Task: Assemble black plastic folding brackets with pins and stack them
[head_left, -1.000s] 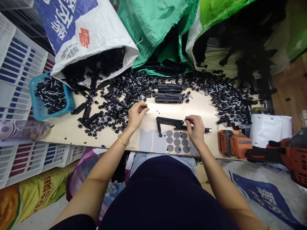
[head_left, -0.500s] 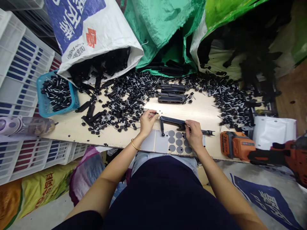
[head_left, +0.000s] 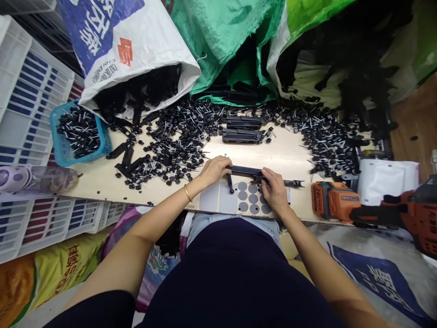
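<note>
A long black plastic bar (head_left: pixel 245 171) lies across the bench in front of me, with a short black arm (head_left: pixel 230 182) hanging down from its left end. My left hand (head_left: pixel 215 170) is closed over that left end, its fingertips hiding the joint. At the other end, my right hand (head_left: pixel 274 187) grips the bar between thumb and fingers. Another slim black part (head_left: pixel 293 183) sticks out to the right from under my right hand. Below the bar are a grey sheet (head_left: pixel 228 200) and a sheet of round grey pads (head_left: pixel 253 198).
Black pieces with metal pins (head_left: pixel 170 155) are heaped left, and another heap (head_left: pixel 327 141) lies right. Two assembled bars (head_left: pixel 241 135) rest behind. A blue basket (head_left: pixel 106 141) stands left; an orange battery (head_left: pixel 334 200) and power drill (head_left: pixel 419 214) are right. Open sacks (head_left: pixel 184 68) line the back.
My left hand has moved right onto the bar's left end; the small black piece it pinched is now hidden. My right hand keeps its hold. The view has shifted slightly.
</note>
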A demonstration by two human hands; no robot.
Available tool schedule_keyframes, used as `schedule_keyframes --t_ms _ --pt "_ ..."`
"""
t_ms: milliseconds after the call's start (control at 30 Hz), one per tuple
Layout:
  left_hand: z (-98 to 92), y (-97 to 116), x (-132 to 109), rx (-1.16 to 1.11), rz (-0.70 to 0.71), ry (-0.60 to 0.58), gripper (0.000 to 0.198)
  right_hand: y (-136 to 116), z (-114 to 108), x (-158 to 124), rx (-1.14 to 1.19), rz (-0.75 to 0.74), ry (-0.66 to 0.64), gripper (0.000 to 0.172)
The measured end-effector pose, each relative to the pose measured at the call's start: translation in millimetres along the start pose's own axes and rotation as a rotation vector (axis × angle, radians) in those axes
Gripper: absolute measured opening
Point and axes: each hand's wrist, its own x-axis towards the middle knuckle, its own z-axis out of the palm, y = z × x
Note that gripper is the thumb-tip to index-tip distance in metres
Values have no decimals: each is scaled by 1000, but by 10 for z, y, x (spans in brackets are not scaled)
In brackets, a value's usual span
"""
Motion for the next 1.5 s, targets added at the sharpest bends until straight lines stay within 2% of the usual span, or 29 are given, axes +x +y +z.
schedule_keyframes --t_ms 100,167,233,300,400,467,567,667,733,867,933,1067,1133,1200,1267,1367,1433,1500 --pt "21 -39 -40 -129 -100 -24 26 -32 -64 13 -17 15 -29 43" --pt "49 -45 -134 -249 -172 23 46 -39 -123 33 -21 35 -64 42" --pt "105 -12 -251 -320 -275 91 57 -25 -168 41 -24 55 -115 43" --pt "193 72 -344 -322 -388 118 59 11 -179 23 -51 49 -168 49" --pt "340 247 -372 -206 -500 83 70 80 -131 -54 -133 9 -216 58" --pt "419 352 -323 -104 -556 66 71 113 -68 -116 -188 7 -216 59" --pt "502 461 -227 -23 -632 54 62 125 45 -175 -281 17 -185 54" --pt "551 515 -180 6 -715 80 57 138 116 -159 -349 54 -157 52" --pt "548 506 -182 20 -741 86 57 185 108 -119 -348 66 -188 53" --pt "477 406 -197 34 -616 14 59 331 5 -32 -312 -39 -324 50" --pt "474 386 -187 41 -576 12 60 350 -20 -9 -320 -74 -350 48" --pt "570 431 -166 32 -695 120 62 237 39 -14 -365 10 -287 51" --pt "570 408 -181 -17 -688 136 63 200 67 -24 -361 35 -267 54" --pt "472 325 -205 -92 -609 50 68 218 62 -28 -333 19 -282 53" --pt "293 226 -211 -135 -477 -49 74 264 27 -24 -293 -15 -317 51" --pt "24 170 -146 -134 -231 -87 69 260 -54 5 -217 -106 -363 49" --pt "-67 226 -76 -214 -115 -221 59 162 -124 54 -156 -192 -386 50" --pt "-85 334 -31 -382 -70 -402 50 14 -218 130 -97 -277 -397 53"
